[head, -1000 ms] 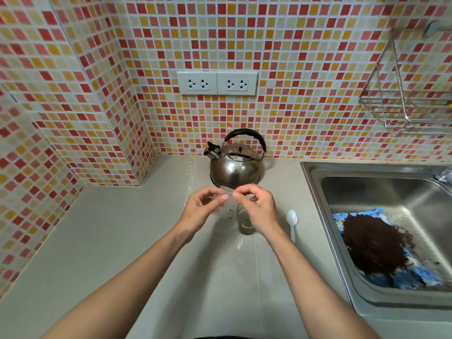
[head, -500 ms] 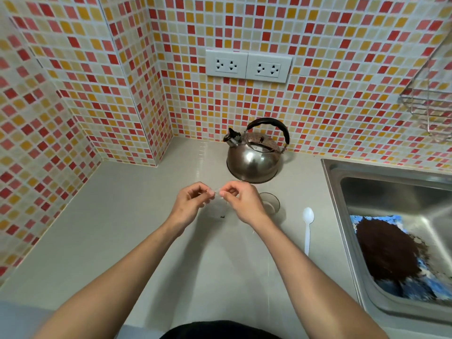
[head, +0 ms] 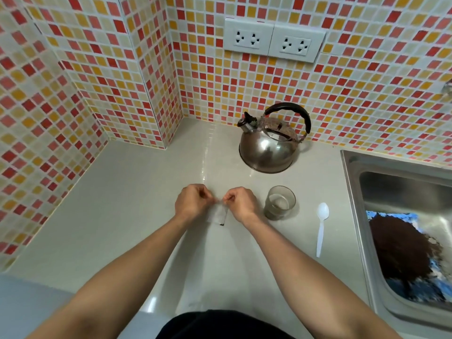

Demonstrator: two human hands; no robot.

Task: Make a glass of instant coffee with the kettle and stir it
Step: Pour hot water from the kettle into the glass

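Observation:
A small clear plastic sachet (head: 218, 214) with a dark speck of coffee at its lower corner hangs between my two hands. My left hand (head: 191, 201) pinches its top left edge and my right hand (head: 242, 202) pinches its top right edge. Just right of my right hand, a short clear glass (head: 280, 202) stands on the counter with some dark powder at the bottom. A white plastic spoon (head: 321, 226) lies to the right of the glass. The steel kettle (head: 269, 143) with a black handle sits behind, by the wall.
The grey counter (head: 127, 206) runs into a tiled corner at the left. A steel sink (head: 362, 192) at the right holds a blue cloth with a heap of dark grounds (head: 403, 250). Two wall sockets (head: 274, 42) sit above the kettle.
My hands, still holding the sachet, have moved left, away from above the glass, which now stands uncovered. The view has tilted down and leftward.

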